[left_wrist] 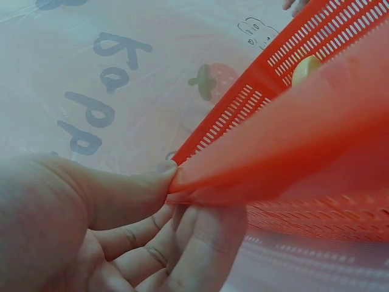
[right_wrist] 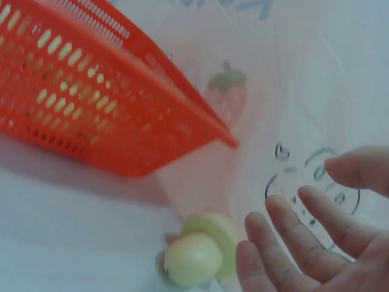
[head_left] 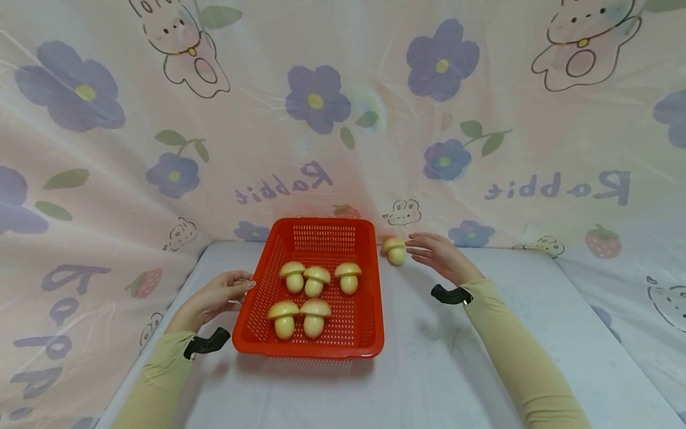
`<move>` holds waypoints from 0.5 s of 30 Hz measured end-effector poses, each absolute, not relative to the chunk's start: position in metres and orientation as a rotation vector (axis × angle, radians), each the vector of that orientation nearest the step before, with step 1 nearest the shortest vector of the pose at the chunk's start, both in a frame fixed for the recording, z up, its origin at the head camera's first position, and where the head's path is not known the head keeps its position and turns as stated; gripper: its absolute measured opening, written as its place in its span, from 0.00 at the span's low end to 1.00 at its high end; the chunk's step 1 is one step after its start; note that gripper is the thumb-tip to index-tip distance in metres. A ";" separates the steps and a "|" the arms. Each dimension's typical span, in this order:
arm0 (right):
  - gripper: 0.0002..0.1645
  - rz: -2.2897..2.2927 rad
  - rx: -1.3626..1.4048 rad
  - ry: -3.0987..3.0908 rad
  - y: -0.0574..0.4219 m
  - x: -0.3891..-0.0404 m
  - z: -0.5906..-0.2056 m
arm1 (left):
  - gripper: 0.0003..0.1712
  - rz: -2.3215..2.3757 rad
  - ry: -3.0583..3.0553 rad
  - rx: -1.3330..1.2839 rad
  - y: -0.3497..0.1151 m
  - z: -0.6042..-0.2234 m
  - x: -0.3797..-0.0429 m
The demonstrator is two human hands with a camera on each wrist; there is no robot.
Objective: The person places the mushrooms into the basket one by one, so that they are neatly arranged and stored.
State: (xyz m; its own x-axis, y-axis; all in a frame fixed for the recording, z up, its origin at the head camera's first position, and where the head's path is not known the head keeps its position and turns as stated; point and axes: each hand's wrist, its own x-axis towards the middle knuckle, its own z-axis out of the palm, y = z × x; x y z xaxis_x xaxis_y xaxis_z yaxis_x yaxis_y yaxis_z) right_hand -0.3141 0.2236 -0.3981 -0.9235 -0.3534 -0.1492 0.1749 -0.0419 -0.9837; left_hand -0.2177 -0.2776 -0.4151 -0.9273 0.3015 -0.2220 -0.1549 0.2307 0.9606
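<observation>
A red plastic basket (head_left: 308,356) with slotted walls holds several yellow toy mushrooms (head_left: 314,316). My left hand (head_left: 217,298) pinches the basket's left rim between thumb and fingers, as the left wrist view shows close up. Just beyond the basket's right side, one more mushroom (head_left: 395,250) lies on the table by the back curtain. My right hand (head_left: 440,257) is right beside that mushroom, fingers extended toward it and apart. In the right wrist view the loose mushroom (right_wrist: 200,252) is left of the fingertips, with nothing in the hand.
A white-covered table (head_left: 429,369) carries the basket. A patterned curtain (head_left: 375,143) with rabbits, flowers and strawberries hangs close behind the basket and along both sides. Each wrist wears a black camera mount (head_left: 452,294).
</observation>
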 end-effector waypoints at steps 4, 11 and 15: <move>0.30 -2.050 -0.138 1.891 0.229 -0.319 -0.408 | 0.24 1.745 2.142 0.135 -0.278 -0.415 -0.217; 0.32 -2.022 -0.067 1.906 0.229 -0.325 -0.426 | 0.23 1.744 2.147 0.128 -0.278 -0.415 -0.217; 0.31 -2.002 -0.035 1.940 0.226 -0.328 -0.434 | 0.23 1.743 2.143 0.123 -0.277 -0.415 -0.218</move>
